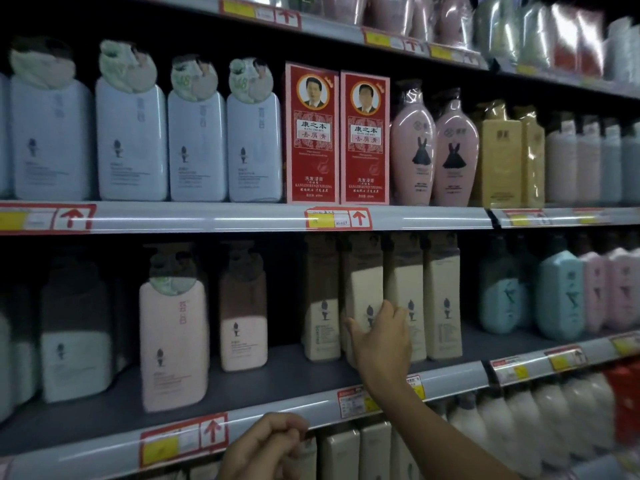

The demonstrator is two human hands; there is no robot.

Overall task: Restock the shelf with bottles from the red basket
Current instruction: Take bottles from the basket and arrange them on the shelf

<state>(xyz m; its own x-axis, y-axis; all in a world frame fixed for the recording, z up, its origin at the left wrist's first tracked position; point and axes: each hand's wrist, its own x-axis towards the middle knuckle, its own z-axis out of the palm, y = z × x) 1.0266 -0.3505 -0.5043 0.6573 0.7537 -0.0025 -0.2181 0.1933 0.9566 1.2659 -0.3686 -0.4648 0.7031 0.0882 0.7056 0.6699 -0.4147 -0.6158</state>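
Note:
A cream bottle [365, 289] stands on the middle shelf [263, 375] in a row of matching cream bottles [441, 306]. My right hand [381, 337] reaches up from the lower right and grips this bottle around its lower half. It sits slightly in front of its neighbours. My left hand [266, 445] hangs at the bottom centre, in front of the shelf's rail, with its fingers curled shut and nothing visible in it. The red basket is out of view.
Pink bottles [173, 344] and darker bottles stand left on the same shelf, with bare shelf floor in front of them. Blue and pink bottles [561, 292] fill the right. Above are white bottles [131, 140] and red boxes [311, 133]. More bottles sit below.

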